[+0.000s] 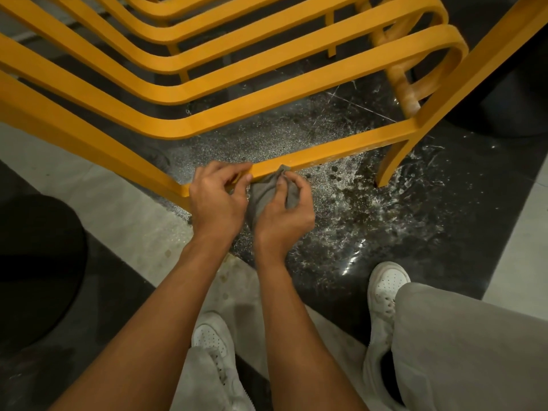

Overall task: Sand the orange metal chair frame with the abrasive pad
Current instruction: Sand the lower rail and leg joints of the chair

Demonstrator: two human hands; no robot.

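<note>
The orange metal chair frame fills the upper view, with several bent slats and a front rail that makes a corner near the middle. My left hand grips that corner, fingers curled over the rail. A grey abrasive pad is folded against the rail just right of the corner. My right hand pinches the pad from below and holds its top edge on the rail. Most of the pad is hidden between my two hands.
The chair stands on dark speckled stone floor wet with pale splashes. A light tile strip runs at the left. A black round object sits at the left edge. My white shoes and grey trousers are below.
</note>
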